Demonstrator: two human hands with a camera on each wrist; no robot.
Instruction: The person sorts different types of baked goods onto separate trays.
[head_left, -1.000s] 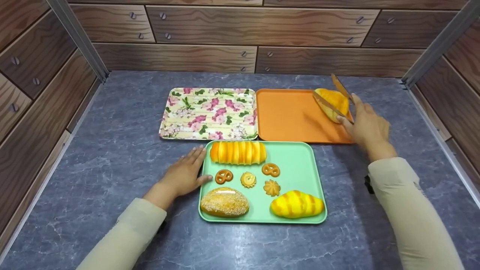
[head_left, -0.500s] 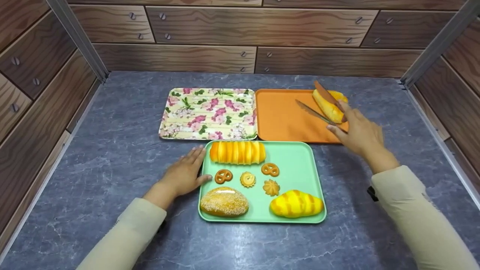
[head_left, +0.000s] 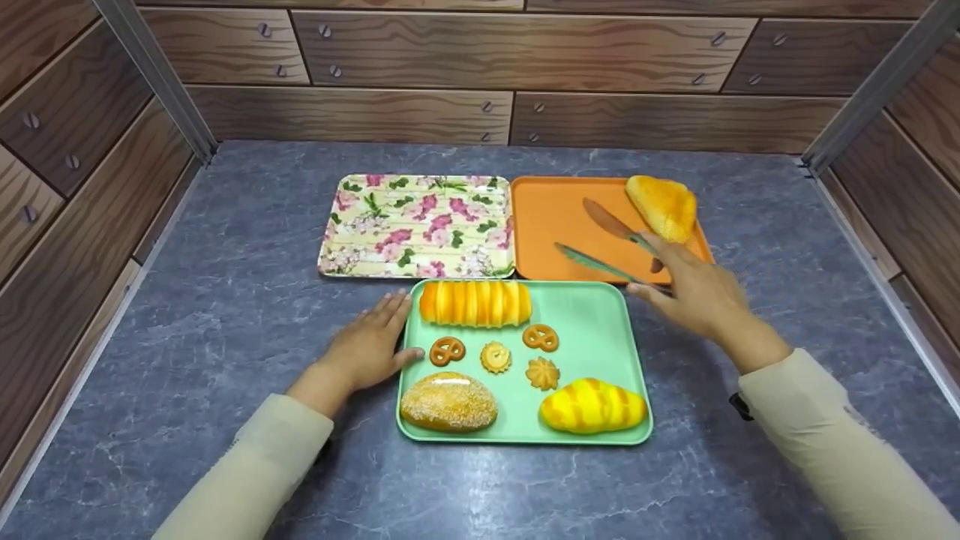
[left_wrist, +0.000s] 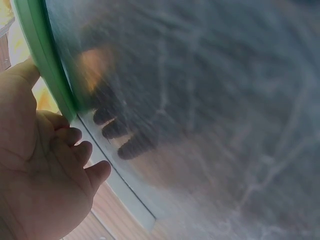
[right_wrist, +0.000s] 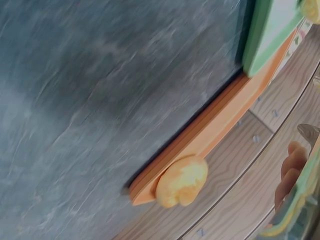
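Observation:
My right hand [head_left: 697, 296] grips a pair of metal tongs [head_left: 596, 264], their two arms spread apart over the orange tray [head_left: 547, 225] with nothing between them. On that tray's right side lies a golden bread roll [head_left: 664, 204], just beyond the tongs; the right wrist view shows the same bread [right_wrist: 182, 181] with the tongs [right_wrist: 292, 210] at its right edge. My left hand [head_left: 364, 346] lies with extended fingers along the left edge of the green tray [head_left: 592, 315], thumb at the rim. In the left wrist view that hand [left_wrist: 45, 155] touches the tray's green edge [left_wrist: 45, 55].
The green tray carries a sliced loaf [head_left: 476, 304], a sugared bun [head_left: 450, 403], a striped yellow roll [head_left: 592, 406], two pretzels [head_left: 540, 338] and two cookies [head_left: 496, 358]. A floral tray [head_left: 420, 225] adjoins the orange one. Wood-patterned walls [head_left: 525, 52] enclose the grey table [head_left: 225, 262].
My right hand has drawn the tongs off the bread, leftward and toward me. The bread stays on the orange tray. My left hand has not moved.

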